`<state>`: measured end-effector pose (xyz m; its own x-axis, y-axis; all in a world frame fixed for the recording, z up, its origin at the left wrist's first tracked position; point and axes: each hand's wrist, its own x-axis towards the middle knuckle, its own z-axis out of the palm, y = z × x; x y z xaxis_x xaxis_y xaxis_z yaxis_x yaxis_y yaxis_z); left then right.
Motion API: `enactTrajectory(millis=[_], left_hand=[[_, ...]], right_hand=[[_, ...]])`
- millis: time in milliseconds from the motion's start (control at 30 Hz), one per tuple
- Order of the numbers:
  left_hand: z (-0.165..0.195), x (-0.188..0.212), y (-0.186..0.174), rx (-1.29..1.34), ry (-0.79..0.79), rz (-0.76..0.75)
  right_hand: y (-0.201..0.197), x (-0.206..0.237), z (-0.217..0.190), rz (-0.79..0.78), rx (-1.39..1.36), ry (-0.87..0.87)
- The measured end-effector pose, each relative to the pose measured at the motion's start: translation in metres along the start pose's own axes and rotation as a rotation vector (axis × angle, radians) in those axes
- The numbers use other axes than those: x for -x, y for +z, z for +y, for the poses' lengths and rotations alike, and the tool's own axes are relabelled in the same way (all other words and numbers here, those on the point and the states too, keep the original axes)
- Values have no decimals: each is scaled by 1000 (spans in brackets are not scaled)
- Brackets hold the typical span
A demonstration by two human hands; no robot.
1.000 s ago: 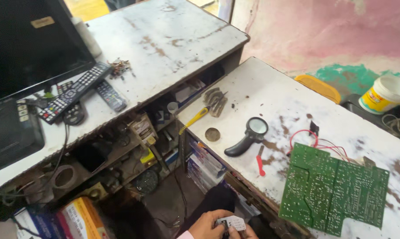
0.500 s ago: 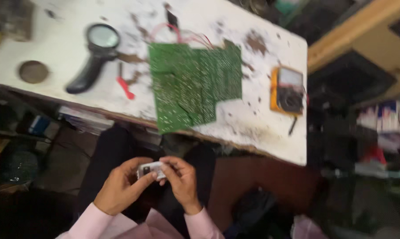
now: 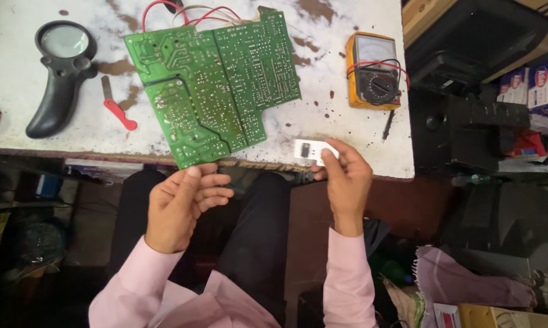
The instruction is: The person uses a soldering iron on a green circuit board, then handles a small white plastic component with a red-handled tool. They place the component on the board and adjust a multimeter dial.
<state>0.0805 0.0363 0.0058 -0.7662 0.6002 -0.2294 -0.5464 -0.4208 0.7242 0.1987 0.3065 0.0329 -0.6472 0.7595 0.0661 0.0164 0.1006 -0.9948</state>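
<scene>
The white table [image 3: 19, 85] carries a green circuit board [image 3: 216, 85] whose near corner overhangs the front edge, directly above my left hand [image 3: 186, 203]; that hand's fingers [image 3: 216, 182] are half curled and empty, just below that corner. A black magnifier [image 3: 58, 73] lies toward the left edge, a yellow multimeter [image 3: 371, 70] toward the right. My right hand [image 3: 347, 179] is nearer the small white part [image 3: 310, 150], pinching its right end at the front edge, its long axis running left to right.
</scene>
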Motion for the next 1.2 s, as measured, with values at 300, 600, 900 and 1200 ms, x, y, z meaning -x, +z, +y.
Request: enactTrajectory(millis=[300, 600, 900, 1200], left_hand=[[14, -13, 7, 19, 77, 188], [39, -31, -16, 22, 223, 239], [-8, 0, 2, -403, 51, 96], [-14, 16, 36, -641, -37, -27]], right_hand=[[47, -24, -14, -82, 179, 62], [72, -6, -31, 9, 646, -326], [-10, -40, -16, 362, 735, -548], [-81, -151, -32, 183, 858, -417]])
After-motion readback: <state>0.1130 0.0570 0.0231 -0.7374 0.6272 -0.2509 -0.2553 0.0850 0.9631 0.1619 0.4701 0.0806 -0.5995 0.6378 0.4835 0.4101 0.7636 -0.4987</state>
